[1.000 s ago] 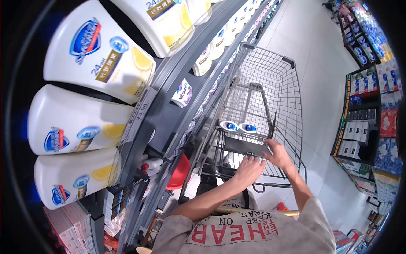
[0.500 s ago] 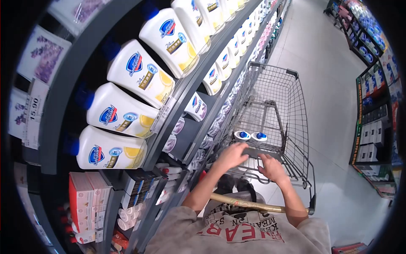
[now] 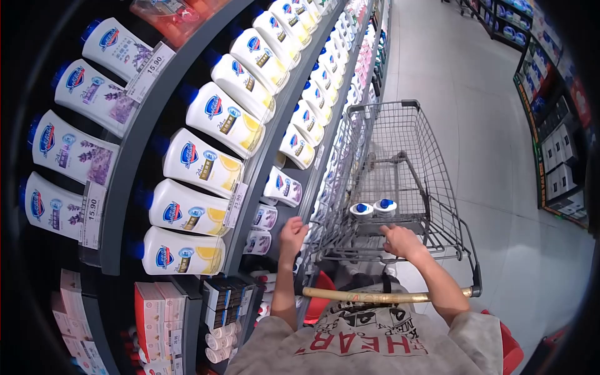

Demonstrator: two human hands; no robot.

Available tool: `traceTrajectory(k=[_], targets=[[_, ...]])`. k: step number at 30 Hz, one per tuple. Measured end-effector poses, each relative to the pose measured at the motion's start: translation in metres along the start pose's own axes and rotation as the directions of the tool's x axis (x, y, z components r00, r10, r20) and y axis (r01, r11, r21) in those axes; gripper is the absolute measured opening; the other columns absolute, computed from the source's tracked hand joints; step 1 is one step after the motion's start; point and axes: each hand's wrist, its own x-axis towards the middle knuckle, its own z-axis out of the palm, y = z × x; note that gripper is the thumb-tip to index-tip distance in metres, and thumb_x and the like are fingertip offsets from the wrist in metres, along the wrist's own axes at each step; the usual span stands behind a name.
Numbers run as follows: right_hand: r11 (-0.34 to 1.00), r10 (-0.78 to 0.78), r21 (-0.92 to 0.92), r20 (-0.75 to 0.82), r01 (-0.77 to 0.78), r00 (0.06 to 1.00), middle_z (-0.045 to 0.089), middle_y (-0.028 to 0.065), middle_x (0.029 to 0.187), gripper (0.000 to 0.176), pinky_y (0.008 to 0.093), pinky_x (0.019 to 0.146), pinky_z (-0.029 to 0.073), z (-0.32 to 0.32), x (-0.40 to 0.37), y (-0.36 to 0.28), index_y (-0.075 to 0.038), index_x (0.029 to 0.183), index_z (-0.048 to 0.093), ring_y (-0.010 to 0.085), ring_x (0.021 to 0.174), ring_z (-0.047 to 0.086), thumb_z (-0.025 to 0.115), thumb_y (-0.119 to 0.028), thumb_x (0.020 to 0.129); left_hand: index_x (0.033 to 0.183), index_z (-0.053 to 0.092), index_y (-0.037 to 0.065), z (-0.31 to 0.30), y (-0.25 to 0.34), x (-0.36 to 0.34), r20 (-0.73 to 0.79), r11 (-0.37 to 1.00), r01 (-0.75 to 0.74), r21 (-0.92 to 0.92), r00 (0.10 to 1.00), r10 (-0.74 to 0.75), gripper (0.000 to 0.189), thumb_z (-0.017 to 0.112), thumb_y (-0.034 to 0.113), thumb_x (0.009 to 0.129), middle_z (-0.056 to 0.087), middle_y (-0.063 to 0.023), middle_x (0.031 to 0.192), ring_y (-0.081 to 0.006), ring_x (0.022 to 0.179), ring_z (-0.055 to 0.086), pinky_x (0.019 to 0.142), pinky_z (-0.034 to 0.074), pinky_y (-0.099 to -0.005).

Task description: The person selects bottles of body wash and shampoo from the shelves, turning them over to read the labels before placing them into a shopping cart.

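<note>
My left hand [image 3: 292, 235] is raised over the gap between the shelf and the cart, with nothing in it and its fingers loosely bent. Beside it on the lower shelf stand white lavender-label bottles [image 3: 284, 188]. My right hand [image 3: 403, 242] hovers at the near end of the wire shopping cart [image 3: 445, 206], its fingers partly bent and nothing visible in them. Two white bottles with blue caps [image 3: 385, 205] stand upright side by side in the cart, just ahead of that hand. The cart's tan handle bar [image 3: 375, 295] lies beneath my forearms.
On the left, shelves hold rows of white lemon-label bottles [image 3: 205, 154] and more lavender-label ones above price tags [image 3: 94, 206]. Boxes [image 3: 160, 322] fill the lowest level. Across the tiled aisle floor [image 3: 431, 69] stands another display with white boxes [image 3: 562, 153].
My left hand has moved left, away from the cart bottles and toward the shelf. The right hand stays near the cart's end. My view has shifted, showing more of the left shelves.
</note>
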Motion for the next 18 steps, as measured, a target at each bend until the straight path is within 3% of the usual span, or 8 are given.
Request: traceTrajectory(k=[3, 7, 10, 15, 18], targets=[[1.000, -0.014, -0.002, -0.043, 0.014, 0.999, 0.065, 0.0208, 0.110, 0.048, 0.0498, 0.087, 0.053, -0.003, -0.001, 0.003, -0.007, 0.126, 0.053, 0.0404, 0.102, 0.064, 0.069, -0.022, 0.084, 0.120, 0.060, -0.002, 0.016, -0.016, 0.010, -0.073, 0.976, 0.208, -0.071, 0.974, -0.213, 0.041, 0.075, 0.013, 0.084, 0.069, -0.0175, 0.108, -0.0218, 0.094, 0.068, 0.081, 0.054, -0.0309], [0.999, -0.032, -0.017, -0.007, 0.031, 0.999, 0.065, 0.0228, 0.109, 0.050, 0.0493, 0.087, 0.053, -0.012, -0.004, 0.000, -0.006, 0.128, 0.052, 0.0403, 0.102, 0.064, 0.069, -0.023, 0.084, 0.120, 0.059, -0.002, 0.018, -0.016, 0.022, -0.114, 0.960, 0.187, -0.208, 0.970, -0.213, 0.042, 0.074, 0.013, 0.083, 0.071, -0.0161, 0.106, -0.0194, 0.091, 0.068, 0.078, 0.053, -0.0296], [0.999, -0.053, 0.006, 0.041, 0.052, 0.998, 0.064, 0.0237, 0.110, 0.054, 0.0489, 0.088, 0.052, -0.021, -0.005, -0.003, -0.006, 0.129, 0.051, 0.0415, 0.104, 0.063, 0.071, -0.029, 0.085, 0.113, 0.062, -0.003, 0.028, -0.010, 0.026, -0.062, 0.991, 0.119, -0.059, 0.991, -0.122, 0.038, 0.073, 0.016, 0.081, 0.074, -0.0140, 0.094, -0.0188, 0.085, 0.070, 0.076, 0.053, -0.0305], [0.894, -0.361, 0.286, 0.006, 0.345, 0.932, 0.063, 0.0260, 0.115, 0.064, 0.0469, 0.092, 0.050, -0.044, -0.014, -0.029, -0.007, 0.134, 0.049, 0.0439, 0.107, 0.061, 0.072, -0.041, 0.084, 0.112, 0.063, 0.001, 0.039, 0.014, 0.026, -0.059, 0.988, 0.026, 0.150, 0.998, -0.017, 0.037, 0.073, 0.017, 0.081, 0.073, -0.0153, 0.094, -0.0261, 0.085, 0.072, 0.077, 0.055, -0.0357], [0.911, -0.388, 0.209, 0.133, 0.356, 0.912, 0.063, 0.0252, 0.115, 0.061, 0.0474, 0.092, 0.050, -0.048, -0.018, -0.036, -0.009, 0.134, 0.048, 0.0432, 0.106, 0.062, 0.071, -0.039, 0.086, 0.111, 0.064, 0.001, 0.048, 0.033, 0.029, -0.050, 0.980, 0.048, 0.195, 0.998, -0.038, 0.037, 0.075, 0.017, 0.080, 0.072, -0.0159, 0.095, -0.0285, 0.087, 0.072, 0.076, 0.055, -0.0373]])
